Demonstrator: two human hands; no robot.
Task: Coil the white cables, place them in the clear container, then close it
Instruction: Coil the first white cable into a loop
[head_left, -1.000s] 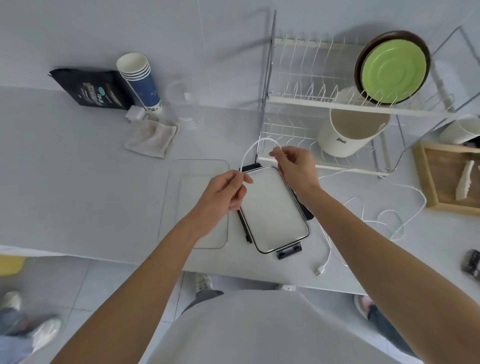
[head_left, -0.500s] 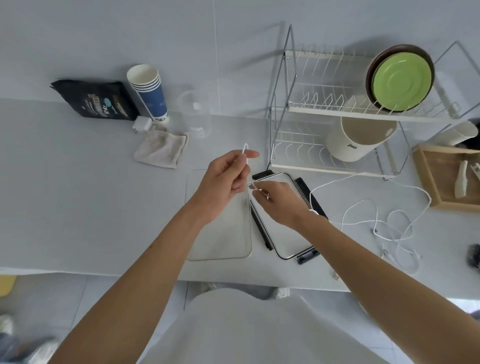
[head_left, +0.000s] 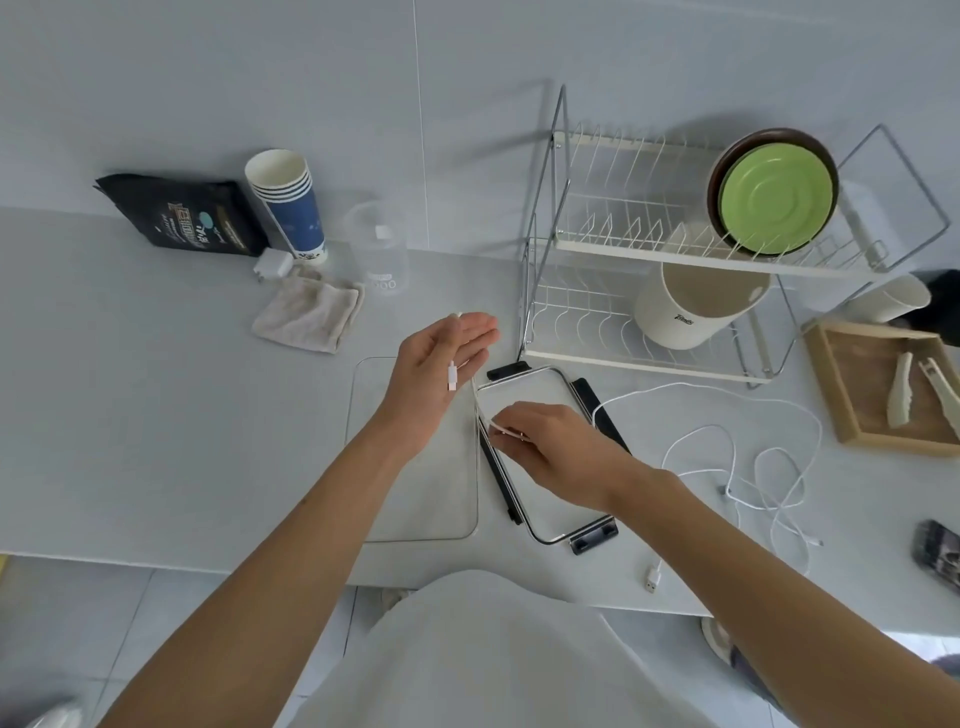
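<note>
Hovering just in front of the dish rack's (head_left: 649, 249) left end, the left hand (head_left: 441, 374) is flat, fingers straight and together. A white cable (head_left: 475, 400) is draped over it, with one small plug (head_left: 452, 375) lying against the back of the hand. Whether the thumb clamps the cable cannot be seen.

The right hand (head_left: 550, 452) is lower, nearer the person than the rack, its fingers curled and pinching the same cable, which runs taut up to the left hand. It hovers over a lid (head_left: 540, 387) with black clasps, which lies flat on the counter in front of the rack. The clear container (head_left: 415, 493) sits open just left of that lid, touching or nearly touching it.

More white cord (head_left: 727, 452) lies in loose loops on the counter in front of the rack's right half, with a USB end (head_left: 653, 578) near the counter's edge. Whether it joins the held cable is hidden by the right arm.

Left of the rack stand a stack of paper cups (head_left: 285, 208), a black bag (head_left: 182, 218), a folded cloth (head_left: 309, 309) and a clear jug (head_left: 379, 249). A green plate (head_left: 776, 200) stands on the rack's top shelf, and a wooden tray (head_left: 883, 389) lies to its right.
</note>
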